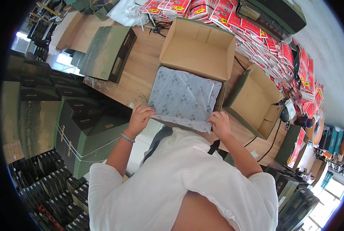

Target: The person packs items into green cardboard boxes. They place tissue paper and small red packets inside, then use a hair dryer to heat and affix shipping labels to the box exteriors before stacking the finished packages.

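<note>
Two hands (pixel 142 114) (pixel 220 123) on patterned tissue (pixel 184 95)

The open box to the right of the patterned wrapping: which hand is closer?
Right. The right hand is just left of the open box, at the near right corner of the patterned wrapping. The left hand is farther off, at the wrapping's near left corner.

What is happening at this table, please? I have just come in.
A person is working with bare hands at a wooden table. The left hand and right hand are at the two near corners of a grey patterned tissue paper, spread over the near part of an open cardboard box. What lies under the paper is hidden. Another open box is to the right, and a closed green box to the left.
</note>
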Action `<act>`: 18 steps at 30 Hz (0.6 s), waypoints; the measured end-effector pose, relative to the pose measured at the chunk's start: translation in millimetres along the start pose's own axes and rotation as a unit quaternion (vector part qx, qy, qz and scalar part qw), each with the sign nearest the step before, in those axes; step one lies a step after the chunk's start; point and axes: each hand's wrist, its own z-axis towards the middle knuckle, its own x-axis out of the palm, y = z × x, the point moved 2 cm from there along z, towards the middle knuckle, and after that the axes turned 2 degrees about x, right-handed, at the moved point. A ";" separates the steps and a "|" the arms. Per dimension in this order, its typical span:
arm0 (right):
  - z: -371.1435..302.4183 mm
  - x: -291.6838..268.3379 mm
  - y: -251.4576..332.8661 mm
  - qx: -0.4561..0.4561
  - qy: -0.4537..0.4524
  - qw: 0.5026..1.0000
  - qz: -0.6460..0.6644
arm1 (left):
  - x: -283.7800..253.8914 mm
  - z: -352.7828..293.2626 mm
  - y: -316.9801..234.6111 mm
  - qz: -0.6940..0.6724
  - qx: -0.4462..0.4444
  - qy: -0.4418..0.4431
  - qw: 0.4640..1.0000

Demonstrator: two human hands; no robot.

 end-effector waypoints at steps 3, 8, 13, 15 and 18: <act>-1.8 5.5 -0.1 -0.014 -0.017 0.999 -0.030 | 2.7 -3.7 -2.4 0.051 0.030 0.016 0.998; -15.2 -3.7 -0.2 -0.009 -0.044 0.998 -0.051 | -1.8 -1.5 -9.4 0.081 0.069 0.026 0.994; -30.0 -22.1 -8.9 -0.020 -0.144 0.988 -0.058 | 2.6 1.6 -28.0 0.077 0.144 0.021 0.986; -30.2 -18.2 -10.3 -0.011 -0.081 0.995 -0.064 | 2.2 0.5 -30.4 0.085 0.137 0.012 0.987; -26.8 -2.5 -5.1 -0.016 0.004 0.995 -0.096 | -2.4 -3.1 -25.5 0.102 0.122 -0.012 0.987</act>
